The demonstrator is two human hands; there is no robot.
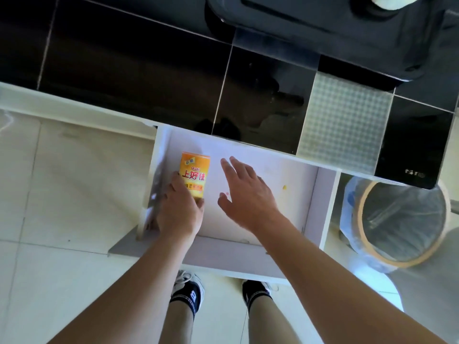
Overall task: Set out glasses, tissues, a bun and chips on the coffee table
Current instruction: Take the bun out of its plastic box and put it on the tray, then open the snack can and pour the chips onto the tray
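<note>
Evidently early: the left hand (pixel 180 209) gripped the chips can (pixel 194 175) at the open drawer (pixel 310 202)'s left edge; the right hand (pixel 244 192) hovered beside it, fingers spread. Glasses, tissues, bun and coffee table were unseen.

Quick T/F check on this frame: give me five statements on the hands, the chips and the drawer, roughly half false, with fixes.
1. The left hand grips the orange chips can at its near end. True.
2. The right hand is closed around the can. False: it hovers open beside the can, fingers spread, touching nothing.
3. The can lies inside an open white drawer. True.
4. The can lies at the drawer's right side. False: it lies near the left wall.
5. A lined waste bin stands right of the drawer. True.
</note>
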